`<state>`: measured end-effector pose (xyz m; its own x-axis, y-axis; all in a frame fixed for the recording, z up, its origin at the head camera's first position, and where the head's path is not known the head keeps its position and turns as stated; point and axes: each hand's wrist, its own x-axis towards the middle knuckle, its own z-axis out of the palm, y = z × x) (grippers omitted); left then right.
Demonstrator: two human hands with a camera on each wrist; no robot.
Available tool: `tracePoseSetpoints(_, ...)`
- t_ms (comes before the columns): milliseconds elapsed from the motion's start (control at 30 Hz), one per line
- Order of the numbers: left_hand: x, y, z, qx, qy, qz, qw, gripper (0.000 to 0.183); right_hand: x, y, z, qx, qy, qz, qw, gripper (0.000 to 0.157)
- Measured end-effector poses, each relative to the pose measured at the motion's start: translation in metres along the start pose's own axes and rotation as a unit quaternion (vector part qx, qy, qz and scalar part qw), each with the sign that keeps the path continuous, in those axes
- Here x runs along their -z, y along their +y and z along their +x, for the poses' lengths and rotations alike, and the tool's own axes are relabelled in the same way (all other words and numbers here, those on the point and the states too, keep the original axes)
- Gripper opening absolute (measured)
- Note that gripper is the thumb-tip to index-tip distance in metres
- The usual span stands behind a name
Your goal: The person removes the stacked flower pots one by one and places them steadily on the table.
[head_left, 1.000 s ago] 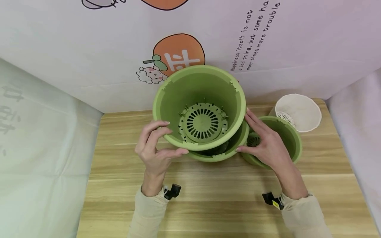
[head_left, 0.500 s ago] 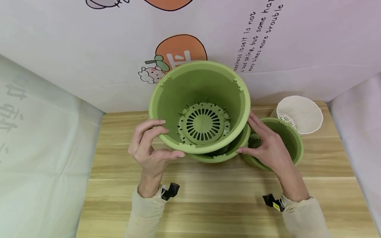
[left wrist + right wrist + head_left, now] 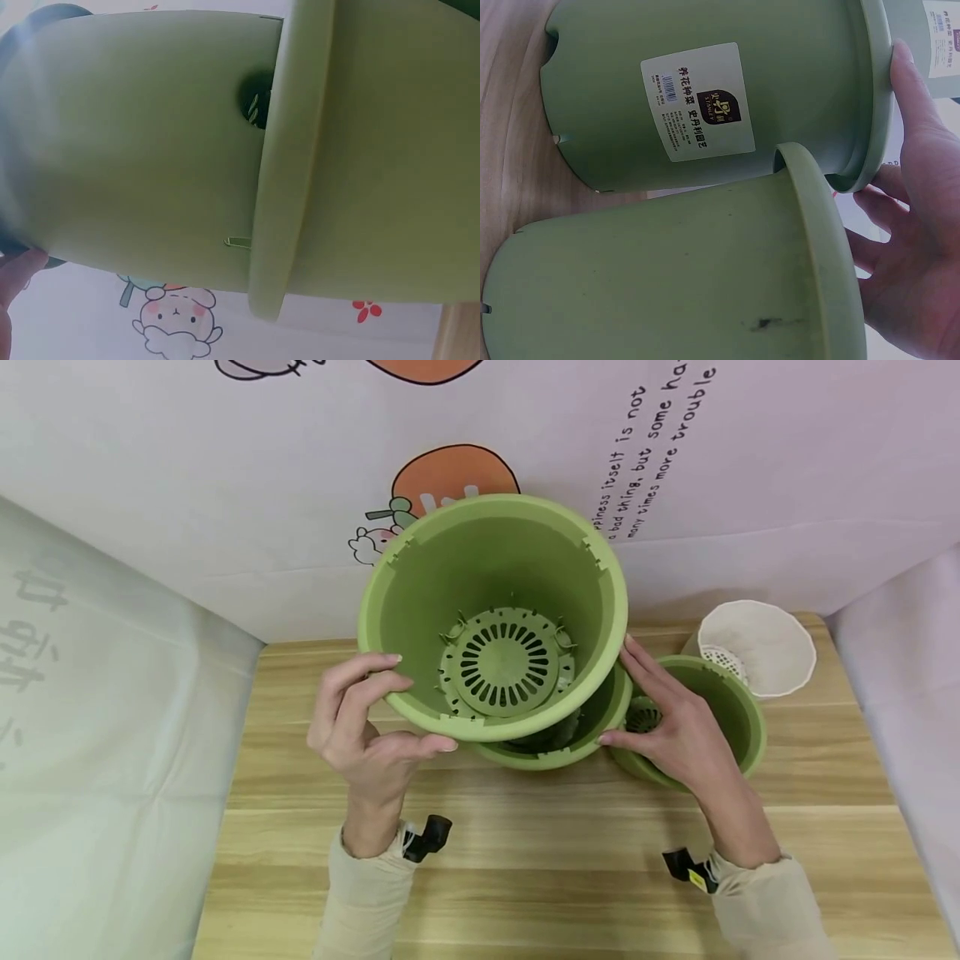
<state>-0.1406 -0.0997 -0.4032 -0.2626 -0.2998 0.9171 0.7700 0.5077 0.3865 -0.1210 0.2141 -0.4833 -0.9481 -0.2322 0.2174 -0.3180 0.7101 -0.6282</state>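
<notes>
In the head view my left hand (image 3: pixel 367 718) pinches the rim of a large green plastic flowerpot (image 3: pixel 491 556), fingers inside and thumb outside. The pot is tilted and its slotted base shows. Beneath it, partly covered, stands a second green flowerpot (image 3: pixel 542 761). My right hand (image 3: pixel 678 731) grips the right side of that lower pot's rim, thumb at the front and fingers farther back. The left wrist view shows the raised pot's wall (image 3: pixel 150 150) rising out of the lower pot's rim (image 3: pixel 292 157). A white label (image 3: pixel 700 103) sits on the lower pot in the right wrist view.
Close against the right hand stands another green flowerpot (image 3: pixel 720 710). Behind it a white pot (image 3: pixel 772 647) leans at the table's back right corner. The wooden table (image 3: pixel 540 877) meets a printed cloth wall (image 3: pixel 300 485) at the back.
The left hand has moved left and slightly up, and the raised flowerpot has come higher, looking larger. The right hand stays on the lower pot's rim.
</notes>
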Motion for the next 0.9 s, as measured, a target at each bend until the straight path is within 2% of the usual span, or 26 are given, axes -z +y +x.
tracePoseSetpoints(267,0.005,0.003,0.007,-0.010,0.041,0.012,0.9990,0.076,0.001,-0.001,-0.001,-0.006,-0.002,-0.010,1.000,0.111)
tracePoseSetpoints(500,0.007,0.004,0.012,-0.009,0.047,0.022,0.9986,0.077,0.000,0.000,-0.001,0.002,0.001,-0.008,1.000,0.111)
tracePoseSetpoints(900,0.014,0.000,0.019,-0.017,0.089,0.040,0.9951,0.078,-0.001,0.001,-0.001,0.008,0.002,0.002,1.000,0.111)
